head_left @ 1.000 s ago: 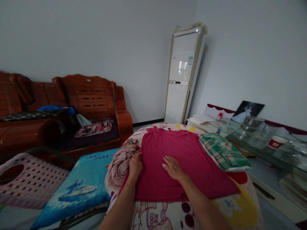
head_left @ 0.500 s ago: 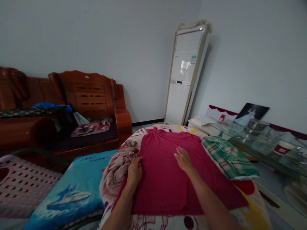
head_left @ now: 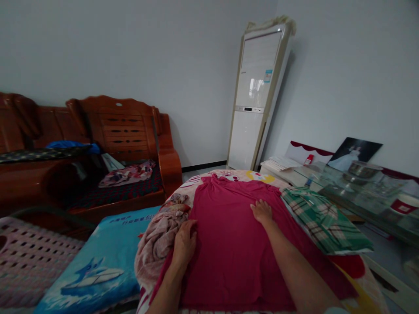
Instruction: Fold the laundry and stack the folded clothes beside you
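Note:
A dark pink shirt (head_left: pixel 225 244) lies spread over a round surface covered with a patterned cloth (head_left: pixel 356 301). My left hand (head_left: pixel 186 240) rests on the shirt's left edge with its fingers bent; whether they grip the fabric is hidden. Flat on the upper right part of the shirt is my right hand (head_left: pixel 262 211), its fingers spread. A crumpled pale pink fleece (head_left: pixel 160 240) sits just left of my left hand. To the right of the shirt lies a folded green plaid garment (head_left: pixel 327 220).
On the left are a blue printed cushion (head_left: pixel 98 266), a pink woven basket (head_left: pixel 32 261) and a wooden sofa (head_left: pixel 127 126). A tall white air conditioner (head_left: pixel 255 100) stands in the corner. At right, a glass shelf (head_left: pixel 369 209) holds a photo (head_left: pixel 355 152) and containers.
My right hand has moved to the right across the shirt and now lies flat on it. My left hand stays by the left edge. The camera view has shifted slightly.

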`<state>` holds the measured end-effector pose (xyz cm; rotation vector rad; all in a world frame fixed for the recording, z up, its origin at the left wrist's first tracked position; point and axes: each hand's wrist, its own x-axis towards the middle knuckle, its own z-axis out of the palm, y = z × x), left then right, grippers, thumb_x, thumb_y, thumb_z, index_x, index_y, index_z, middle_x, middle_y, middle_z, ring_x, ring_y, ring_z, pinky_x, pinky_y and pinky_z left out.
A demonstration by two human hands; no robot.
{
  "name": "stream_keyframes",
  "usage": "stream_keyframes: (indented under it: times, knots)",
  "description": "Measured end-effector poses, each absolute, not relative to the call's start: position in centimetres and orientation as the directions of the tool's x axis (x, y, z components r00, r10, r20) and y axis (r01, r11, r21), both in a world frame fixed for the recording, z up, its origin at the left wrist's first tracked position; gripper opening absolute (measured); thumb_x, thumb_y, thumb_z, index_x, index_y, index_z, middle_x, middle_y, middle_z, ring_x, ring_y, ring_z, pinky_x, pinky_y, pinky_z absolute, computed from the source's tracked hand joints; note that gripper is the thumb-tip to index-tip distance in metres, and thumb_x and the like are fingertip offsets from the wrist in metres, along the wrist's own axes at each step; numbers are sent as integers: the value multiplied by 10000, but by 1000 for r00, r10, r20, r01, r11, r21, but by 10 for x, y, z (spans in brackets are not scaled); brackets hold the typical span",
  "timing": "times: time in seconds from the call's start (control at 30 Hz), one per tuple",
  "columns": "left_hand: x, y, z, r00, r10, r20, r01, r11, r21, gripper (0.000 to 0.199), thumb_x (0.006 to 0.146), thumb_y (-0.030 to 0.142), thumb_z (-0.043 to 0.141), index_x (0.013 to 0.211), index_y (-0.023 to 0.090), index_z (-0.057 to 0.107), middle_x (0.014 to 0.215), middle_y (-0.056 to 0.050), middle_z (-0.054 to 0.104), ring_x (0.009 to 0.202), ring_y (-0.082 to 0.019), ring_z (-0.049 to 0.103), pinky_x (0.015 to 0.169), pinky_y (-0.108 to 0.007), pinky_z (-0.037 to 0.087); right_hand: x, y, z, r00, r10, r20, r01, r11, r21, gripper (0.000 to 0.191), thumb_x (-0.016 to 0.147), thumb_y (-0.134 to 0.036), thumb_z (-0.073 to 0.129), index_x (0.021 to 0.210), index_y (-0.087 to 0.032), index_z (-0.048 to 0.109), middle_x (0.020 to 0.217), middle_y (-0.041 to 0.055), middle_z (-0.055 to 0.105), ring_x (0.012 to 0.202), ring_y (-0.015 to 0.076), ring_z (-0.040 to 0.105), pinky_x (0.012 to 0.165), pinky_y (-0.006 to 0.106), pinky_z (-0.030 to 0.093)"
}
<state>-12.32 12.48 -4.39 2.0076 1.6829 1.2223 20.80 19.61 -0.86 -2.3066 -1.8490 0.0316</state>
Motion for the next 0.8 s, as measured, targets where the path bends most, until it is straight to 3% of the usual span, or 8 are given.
stream_keyframes:
  times: [0.07, 0.13, 0.23, 0.3, 0.47, 0.57, 0.63, 0.8]
  knots:
    - [-122, 123, -45, 5, 895, 447, 680, -330, 655, 423, 672, 25, 482, 1043, 171, 624, 1091, -83, 660, 1078, -215, 599, 1016, -391, 454, 182, 201, -8, 123, 984, 126, 980, -100, -173, 534, 966, -387, 318, 1403, -112, 455, 1498, 162, 375, 1374, 283, 349, 1109, 443, 272]
    - [-123, 123, -48, 17, 882, 470, 668, -360, 651, 432, 671, 24, 474, 1048, 169, 626, 1098, -84, 660, 1084, -215, 599, 1013, -398, 459, 147, 204, -14, -144, 973, 181, 949, 188, -253, 545, 975, -375, 289, 1417, -88, 429, 1479, 162, 406, 1375, 221, 356, 1125, 374, 261]
    - [-126, 124, -54, 3, 859, 511, 668, -382, 639, 428, 674, 45, 485, 1062, 158, 626, 1107, -98, 657, 1086, -228, 604, 1006, -414, 469, 111, 206, -26, -396, 903, 169, 848, 430, -310, 532, 973, -421, 297, 1414, -166, 451, 1464, 107, 445, 1367, 219, 369, 1129, 385, 256]
    - [-128, 125, -59, -10, 846, 533, 675, -387, 628, 425, 681, 61, 495, 1075, 149, 625, 1116, -111, 654, 1093, -239, 602, 1005, -428, 471, 113, 211, -31, -342, 929, 141, 889, 369, -273, 525, 965, -437, 330, 1417, -198, 449, 1503, 92, 388, 1391, 264, 319, 1134, 439, 226]
    - [-128, 125, -62, -6, 838, 545, 687, -393, 611, 443, 674, 51, 484, 1083, 143, 628, 1115, -117, 654, 1091, -240, 604, 994, -431, 483, 182, 236, -23, 61, 998, 34, 990, -56, -133, 564, 963, -416, 340, 1470, -169, 355, 1541, 133, 304, 1402, 314, 278, 1113, 474, 224]
    - [-126, 124, -59, -7, 841, 541, 686, -389, 615, 442, 673, 49, 481, 1074, 156, 631, 1115, -108, 656, 1093, -237, 607, 988, -425, 489, 204, 243, -13, 156, 988, 5, 982, -155, -112, 582, 957, -430, 331, 1460, -137, 366, 1536, 158, 302, 1394, 324, 293, 1103, 497, 230]
    - [-124, 123, -57, -9, 839, 544, 680, -394, 619, 458, 668, 42, 469, 1082, 160, 628, 1121, -104, 655, 1092, -235, 607, 990, -426, 488, 191, 238, -11, 98, 994, 55, 989, -91, -120, 586, 957, -430, 323, 1460, -132, 364, 1544, 156, 284, 1408, 310, 266, 1121, 487, 200]
    - [-123, 119, -51, 15, 852, 523, 671, -396, 626, 464, 661, 44, 462, 1074, 172, 630, 1110, -91, 657, 1086, -229, 606, 999, -422, 482, 125, 220, -23, -387, 906, 170, 878, 418, -233, 571, 969, -458, 290, 1461, -180, 371, 1550, 105, 292, 1423, 232, 252, 1147, 394, 194]
